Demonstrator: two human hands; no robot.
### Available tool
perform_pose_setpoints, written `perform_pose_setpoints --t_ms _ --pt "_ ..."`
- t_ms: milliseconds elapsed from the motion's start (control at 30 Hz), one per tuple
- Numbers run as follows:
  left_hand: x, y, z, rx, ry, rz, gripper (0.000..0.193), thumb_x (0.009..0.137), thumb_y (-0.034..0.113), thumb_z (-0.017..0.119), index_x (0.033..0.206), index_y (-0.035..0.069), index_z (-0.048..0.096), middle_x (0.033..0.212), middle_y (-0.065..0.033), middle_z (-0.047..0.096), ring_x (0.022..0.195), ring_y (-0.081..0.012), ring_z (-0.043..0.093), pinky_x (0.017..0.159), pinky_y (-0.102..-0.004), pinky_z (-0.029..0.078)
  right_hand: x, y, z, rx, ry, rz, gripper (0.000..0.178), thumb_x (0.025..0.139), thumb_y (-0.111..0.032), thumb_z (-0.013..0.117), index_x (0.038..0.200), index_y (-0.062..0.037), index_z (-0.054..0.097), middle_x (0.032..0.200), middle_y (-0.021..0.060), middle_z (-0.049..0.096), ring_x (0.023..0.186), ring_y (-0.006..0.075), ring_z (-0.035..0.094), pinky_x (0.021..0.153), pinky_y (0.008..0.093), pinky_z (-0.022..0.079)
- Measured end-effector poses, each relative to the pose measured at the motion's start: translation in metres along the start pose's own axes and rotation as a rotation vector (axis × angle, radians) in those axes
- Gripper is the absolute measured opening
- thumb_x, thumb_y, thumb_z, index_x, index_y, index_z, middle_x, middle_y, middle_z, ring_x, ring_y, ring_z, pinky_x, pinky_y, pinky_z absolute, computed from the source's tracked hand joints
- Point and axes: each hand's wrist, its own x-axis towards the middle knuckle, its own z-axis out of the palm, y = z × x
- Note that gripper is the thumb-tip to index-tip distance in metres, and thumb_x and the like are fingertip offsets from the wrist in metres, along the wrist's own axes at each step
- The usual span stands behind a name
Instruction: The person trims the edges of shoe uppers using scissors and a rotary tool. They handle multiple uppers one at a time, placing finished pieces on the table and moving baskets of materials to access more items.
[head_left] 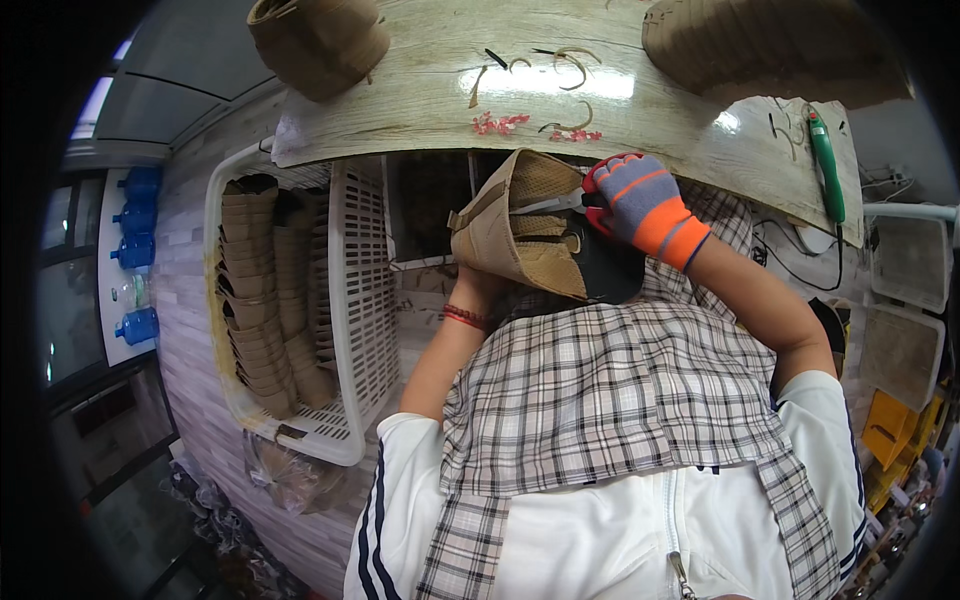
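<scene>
White perforated-plastic basket [365,290] of stacked tan uppers [250,300], then bare left hand [482,284], finger state hidden, cannot tell, under a tan, mesh-lined shoe upper [490,232] near the pale wood-grain table [420,125], silver-bladed hand tool [548,206] inside its flared opening, grey-and-orange knit-gloved right hand [637,200] clamped round the tool.

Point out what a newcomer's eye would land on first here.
Most striking is the bright orange-and-gray gloved right hand near the centre, holding a silver-bladed tool whose blades reach into an open tan shoe upper. Left of it, a white slatted basket on the floor holds tall stacks of tan pieces. A green-handled tool stands out at the table's right end.
</scene>
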Motion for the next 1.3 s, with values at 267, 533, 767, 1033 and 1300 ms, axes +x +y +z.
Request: perform_pose_setpoints --t_ms 267,533,767,1033,1300 --pt "0.0 -0.023 -0.005 0.04 -0.026 -0.04 0.041 0.095 0.03 0.056 0.127 0.006 0.049 0.118 -0.0085 0.059 0.105 -0.0187 0.059 0.085 -0.0353 0.053 -0.027 0.027 0.003 0.18 0.066 0.157 0.028 0.075 -0.027 0.071 0.095 -0.0088 0.064 0.09 0.012 0.065 0.089 0.0284 0.062 0.074 0.0368 0.049" --pt "-0.001 -0.041 -0.016 0.402 -0.1 0.077 0.043 0.095 0.033 0.056 0.13 0.009 0.048 0.124 -0.0058 0.057 0.109 -0.019 0.058 0.087 -0.0365 0.053 -0.058 0.021 0.02 0.195 -0.017 0.122 0.035 0.07 -0.032 0.073 0.094 -0.0077 0.065 0.093 0.009 0.064 0.088 0.0283 0.059 0.077 0.0367 0.047" --pt "-0.003 -0.027 -0.012 0.323 -0.007 0.131 0.039 0.094 0.031 0.059 0.124 0.008 0.052 0.118 -0.0045 0.059 0.105 -0.0187 0.059 0.087 -0.0346 0.051 -0.06 0.027 0.037 0.105 -0.007 0.171 0.03 0.073 -0.029 0.072 0.095 -0.0108 0.065 0.088 0.0097 0.066 0.082 0.0305 0.062 0.073 0.0382 0.049" --pt "-0.006 -0.027 -0.047 0.037 -0.071 -0.055 0.033 0.09 0.025 0.063 0.116 0.005 0.057 0.112 -0.0074 0.062 0.102 -0.0196 0.06 0.087 -0.0332 0.051 -0.086 0.018 0.01 0.336 0.096 0.29 0.031 0.079 -0.028 0.067 0.102 -0.0068 0.063 0.091 0.0135 0.067 0.086 0.0315 0.064 0.074 0.0392 0.051" --pt "-0.031 0.017 -0.091 -0.701 -0.182 -0.966 0.032 0.081 0.007 0.071 0.109 -0.001 0.06 0.109 -0.0116 0.063 0.093 -0.0204 0.066 0.084 -0.0324 0.055 -0.073 -0.01 0.012 0.288 -0.39 0.093 0.039 0.076 -0.04 0.068 0.1 -0.0096 0.065 0.082 0.0099 0.066 0.078 0.0281 0.065 0.068 0.0377 0.052"
